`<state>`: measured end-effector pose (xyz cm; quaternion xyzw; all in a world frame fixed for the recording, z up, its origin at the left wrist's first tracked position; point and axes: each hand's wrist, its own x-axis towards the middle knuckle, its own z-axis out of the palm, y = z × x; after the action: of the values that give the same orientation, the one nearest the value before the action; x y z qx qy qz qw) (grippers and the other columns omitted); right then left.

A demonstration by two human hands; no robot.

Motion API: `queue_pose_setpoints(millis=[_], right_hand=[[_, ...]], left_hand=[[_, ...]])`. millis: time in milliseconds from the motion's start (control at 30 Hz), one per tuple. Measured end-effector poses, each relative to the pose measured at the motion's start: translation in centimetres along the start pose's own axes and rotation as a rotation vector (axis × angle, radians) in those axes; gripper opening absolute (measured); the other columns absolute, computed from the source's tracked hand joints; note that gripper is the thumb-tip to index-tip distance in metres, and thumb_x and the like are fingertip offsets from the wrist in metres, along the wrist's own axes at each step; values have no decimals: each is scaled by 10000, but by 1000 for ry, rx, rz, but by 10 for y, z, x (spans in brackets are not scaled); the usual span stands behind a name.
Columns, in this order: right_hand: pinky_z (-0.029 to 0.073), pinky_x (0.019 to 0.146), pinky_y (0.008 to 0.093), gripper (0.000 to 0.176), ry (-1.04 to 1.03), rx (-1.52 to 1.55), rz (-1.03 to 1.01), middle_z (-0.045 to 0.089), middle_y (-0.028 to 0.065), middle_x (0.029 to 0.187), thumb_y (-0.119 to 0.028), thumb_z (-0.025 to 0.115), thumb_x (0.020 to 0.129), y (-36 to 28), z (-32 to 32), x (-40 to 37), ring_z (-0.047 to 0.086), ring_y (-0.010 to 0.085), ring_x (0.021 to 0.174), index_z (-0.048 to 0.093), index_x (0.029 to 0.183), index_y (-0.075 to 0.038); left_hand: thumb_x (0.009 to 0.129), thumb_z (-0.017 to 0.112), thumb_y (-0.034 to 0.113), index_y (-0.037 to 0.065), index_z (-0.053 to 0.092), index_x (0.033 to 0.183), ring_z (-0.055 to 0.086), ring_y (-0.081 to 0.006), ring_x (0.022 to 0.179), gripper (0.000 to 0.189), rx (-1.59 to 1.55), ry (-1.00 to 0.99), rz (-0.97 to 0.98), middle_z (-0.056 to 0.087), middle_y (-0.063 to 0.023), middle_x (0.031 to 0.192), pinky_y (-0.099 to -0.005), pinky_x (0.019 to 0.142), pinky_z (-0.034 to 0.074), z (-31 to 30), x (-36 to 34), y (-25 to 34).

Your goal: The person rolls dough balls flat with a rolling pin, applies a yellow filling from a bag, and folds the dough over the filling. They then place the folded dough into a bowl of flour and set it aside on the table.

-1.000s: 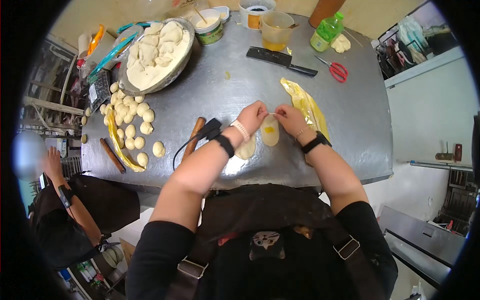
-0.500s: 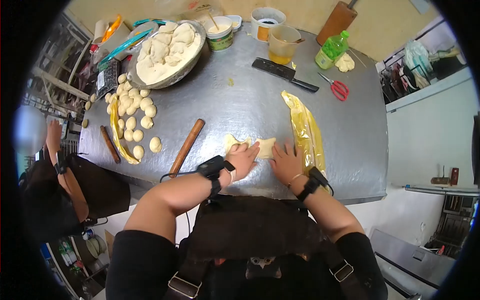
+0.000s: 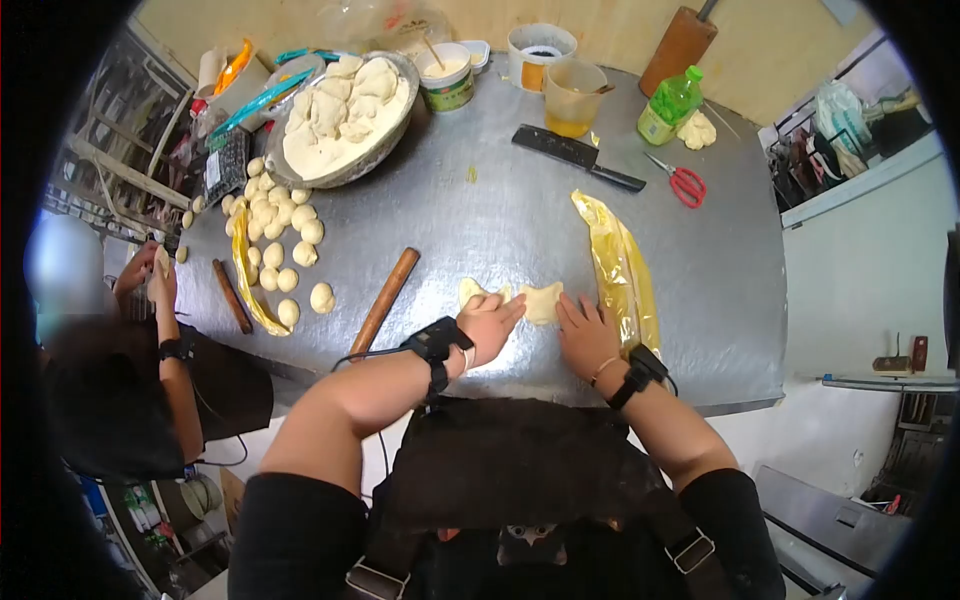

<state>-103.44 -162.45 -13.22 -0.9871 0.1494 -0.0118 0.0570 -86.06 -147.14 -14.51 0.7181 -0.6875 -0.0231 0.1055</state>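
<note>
Yellowish wall [image 3: 610,40] behind grey metal table [image 3: 480,215]; racks [image 3: 100,175] left; pale floor [image 3: 735,432].

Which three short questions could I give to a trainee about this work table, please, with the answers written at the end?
1. True or false: the scissors lie to the right of the knife.

2. Fill in: between the left hand and the right hand lies a flat piece of ____.

3. Which of these is nearest to the left hand: (a) the rolling pin, (b) the knife, (c) the green bottle?

Key: 1 true; 2 dough; 3 a.
</note>
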Motion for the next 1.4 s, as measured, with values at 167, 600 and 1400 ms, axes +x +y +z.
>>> queue_pose_setpoints(millis=[167, 600, 1400], right_hand=[[276, 1086, 580, 409, -143, 27, 95, 488, 18, 1422, -289, 520, 947, -13, 5, -13, 368, 296, 1360, 575, 1298, -86], [310, 1056, 535, 338, -73, 101, 4, 587, 22, 1269, -212, 546, 890, -33, -7, -31, 464, 291, 1247, 651, 1176, -66], [211, 1162, 501, 524, 132, 199, 394, 350, 145, 1502, -225, 552, 906, 32, 33, 89, 289, 309, 1412, 446, 1385, -41]], left_hand=[[793, 619, 171, 74, 647, 1179, 543, -200, 982, 399, 73, -57, -2, 610, -25, 1300, -382, 832, 411, -12, 6, 12], [754, 629, 131, 76, 641, 1223, 535, -205, 980, 472, -46, -121, 94, 601, -12, 1327, -367, 849, 400, -16, 6, 37], [837, 675, 127, 62, 637, 1104, 646, -317, 910, 277, -935, -261, -335, 672, -154, 988, -411, 822, 504, -67, 59, -29]])
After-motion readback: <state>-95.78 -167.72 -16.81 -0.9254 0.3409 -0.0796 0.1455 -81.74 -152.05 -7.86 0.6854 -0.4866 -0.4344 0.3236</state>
